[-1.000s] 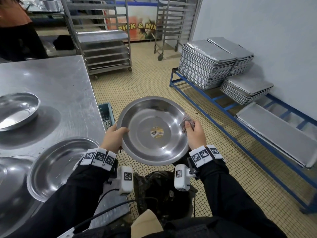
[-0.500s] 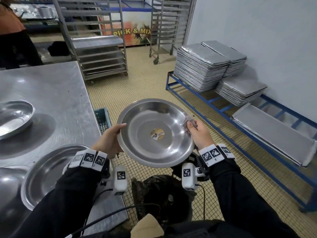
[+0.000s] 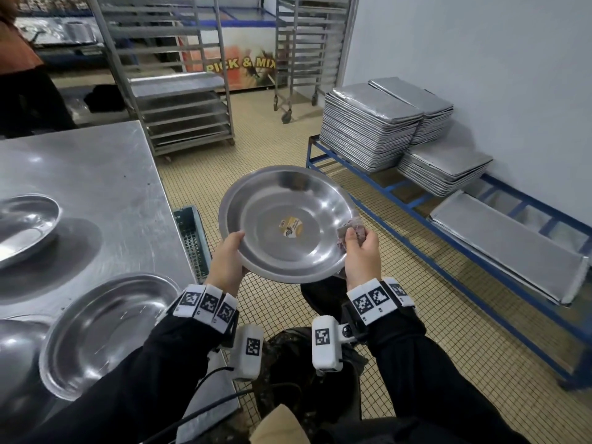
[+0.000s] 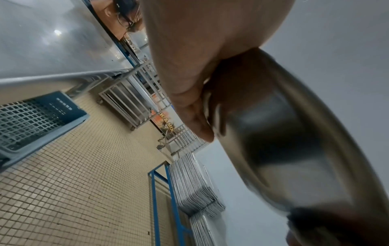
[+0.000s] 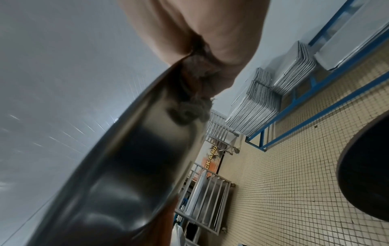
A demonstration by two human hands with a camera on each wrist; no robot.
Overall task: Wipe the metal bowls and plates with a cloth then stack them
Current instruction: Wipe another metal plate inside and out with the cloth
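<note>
I hold a round metal bowl [image 3: 285, 219] with a yellow sticker in its middle above the tiled floor, tilted toward me. My left hand [image 3: 229, 259] grips its left rim, thumb inside, fingers underneath; its underside [image 4: 284, 133] fills the left wrist view. My right hand [image 3: 360, 251] pinches a small crumpled greyish-pink cloth [image 3: 350, 230] against the bowl's right rim. The cloth [image 5: 193, 93] wraps over the rim edge in the right wrist view. A metal plate [image 3: 105, 328] and another bowl [image 3: 22, 225] lie on the steel table [image 3: 105, 174] at left.
Stacks of baking trays [image 3: 368, 123] sit on a low blue rack [image 3: 416, 200] along the right wall. A blue crate [image 3: 192, 238] stands beside the table. Wheeled tray trolleys [image 3: 179, 100] stand behind. Another person [image 3: 25, 75] is at the far left. A dark bin [image 3: 304, 379] is below my hands.
The bowl has turned in my hands and my right hand with the cloth has slid down along the right rim toward me. My left hand's grip shifted lower on the left rim.
</note>
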